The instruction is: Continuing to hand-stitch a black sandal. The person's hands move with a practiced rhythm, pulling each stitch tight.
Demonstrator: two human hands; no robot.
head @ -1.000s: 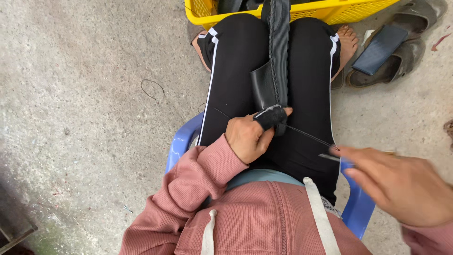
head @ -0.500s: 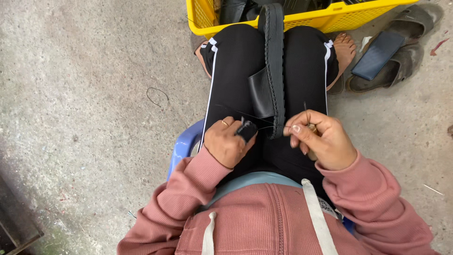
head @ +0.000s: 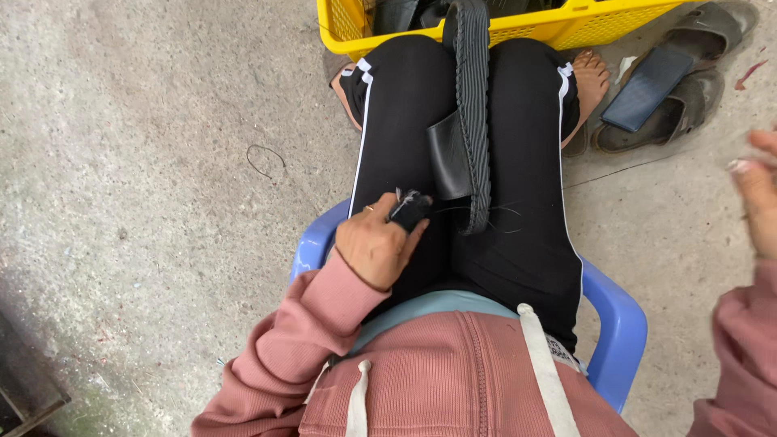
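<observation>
Rough grey concrete floor [head: 146, 121] lies under us, and we sit on a blue plastic chair [head: 619, 324] with a black sandal [head: 468, 121] laid lengthwise between our thighs.

Our left hand [head: 374, 247] rests on the left thigh, fingers curled in. The forefinger wears a dark cloth wrap [head: 409, 210], frayed at its tip, which probably shields the skin from thread or needle. That finger points toward the heel end of the sandal and stops just beside it; we cannot tell whether it touches. Between the curled fingers we see nothing gripped for certain (a thread could be pinched there, too fine to make out).

Our right hand [head: 759, 202] is flung far out to the right, cut off by the frame edge. Only 2 or 3 fingers show, loosely spread, so we cannot tell what they hold. A thin dark thread [head: 623, 171] runs from the sandal across the right thigh and out over the floor toward that hand, seemingly drawn taut, which would explain the wide reach.

Wedging the sandal between the legs keeps it steady with its sole edge up and its strap [head: 447, 155] folded left. Loose thread ends bristle at its near end.

Beyond our knees stands a yellow crate [head: 583, 24] holding more dark footwear. A worn pair of grey sandals [head: 688, 105] sits to the right, with a flat dark blue object [head: 650, 77] on top.
</observation>
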